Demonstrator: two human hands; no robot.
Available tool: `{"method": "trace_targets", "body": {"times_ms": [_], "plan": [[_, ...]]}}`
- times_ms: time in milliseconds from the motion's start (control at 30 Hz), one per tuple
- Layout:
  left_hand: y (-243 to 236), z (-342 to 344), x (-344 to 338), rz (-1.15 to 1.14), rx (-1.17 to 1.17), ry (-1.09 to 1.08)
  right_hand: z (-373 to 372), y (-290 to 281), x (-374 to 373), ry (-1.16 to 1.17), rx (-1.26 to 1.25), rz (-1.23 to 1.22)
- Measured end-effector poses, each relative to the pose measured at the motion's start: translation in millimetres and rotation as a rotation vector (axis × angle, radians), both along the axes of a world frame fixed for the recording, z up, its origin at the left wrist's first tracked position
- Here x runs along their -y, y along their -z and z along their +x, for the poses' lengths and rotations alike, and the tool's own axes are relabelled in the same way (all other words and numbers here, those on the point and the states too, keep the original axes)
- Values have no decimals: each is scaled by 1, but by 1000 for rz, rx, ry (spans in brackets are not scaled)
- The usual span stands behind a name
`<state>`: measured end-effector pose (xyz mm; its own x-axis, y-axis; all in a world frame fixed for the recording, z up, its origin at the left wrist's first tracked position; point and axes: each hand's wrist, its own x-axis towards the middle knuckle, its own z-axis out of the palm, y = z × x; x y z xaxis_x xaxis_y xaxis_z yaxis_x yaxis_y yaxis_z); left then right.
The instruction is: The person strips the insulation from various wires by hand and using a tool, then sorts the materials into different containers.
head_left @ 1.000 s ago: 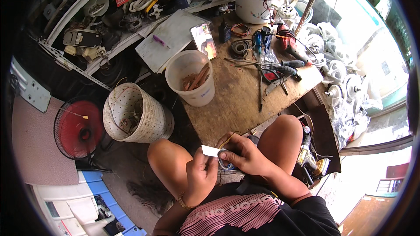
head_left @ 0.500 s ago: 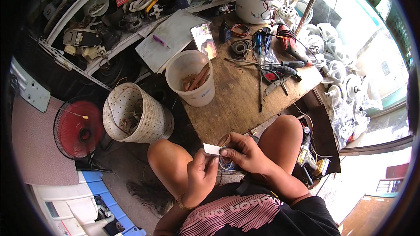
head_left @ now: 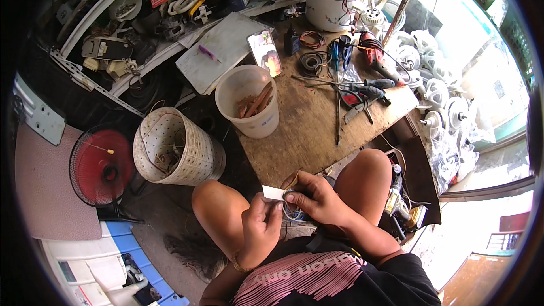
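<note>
Over my lap, a small flat white piece (head_left: pixel 273 193), like stiff paper or thin card, sits between my two hands. My left hand (head_left: pixel 263 224) is closed, thumb and fingers pinching its lower edge. The right hand (head_left: pixel 315 195) is closed around its right end, the thumb pressed on a small dark part there. Thin blue, white and yellowish wires (head_left: pixel 293 213) hang beneath the right hand in a loose tangle. What the wires join onto is hidden by the fingers.
Ahead stands a wooden table (head_left: pixel 294 130) with a translucent bucket (head_left: pixel 262 127) of copper-coloured scraps, a phone (head_left: pixel 264 51), pliers (head_left: pixel 362 93), screwdrivers (head_left: pixel 338 59) and a red power drill (head_left: pixel 374 56). A perforated white bin (head_left: pixel 201 156) and red fan (head_left: pixel 107 167) are at left.
The white piece has tilted and shifted slightly to the left between my fingers. Both hands keep nearly the same place and grip.
</note>
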<state>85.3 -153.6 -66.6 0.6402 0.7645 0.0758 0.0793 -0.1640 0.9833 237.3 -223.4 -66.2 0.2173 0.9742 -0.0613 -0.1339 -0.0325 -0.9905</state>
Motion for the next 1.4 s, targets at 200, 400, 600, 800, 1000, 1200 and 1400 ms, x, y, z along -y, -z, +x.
{"method": "trace_targets", "body": {"times_ms": [200,400,600,800,1000,1200,1400], "plan": [[-1,-5,0,-44,-5,32,5,-2,-4,-14,6,3],[-10,-10,-1,-277,4,76,11,1,-5,-27,95,-25],[-7,-16,-1,-773,115,126,21,-4,-12,-191,40,-64],[3,-15,-6,-595,97,11,29,2,-9,-200,120,129],[1,-13,-6,-579,94,70,22,4,-14,91,121,-46],[-13,-13,-14,298,-112,173,29,-2,-27,-40,-16,-96],[10,-15,-15,-7,-2,45,28,11,-40,91,315,68]]}}
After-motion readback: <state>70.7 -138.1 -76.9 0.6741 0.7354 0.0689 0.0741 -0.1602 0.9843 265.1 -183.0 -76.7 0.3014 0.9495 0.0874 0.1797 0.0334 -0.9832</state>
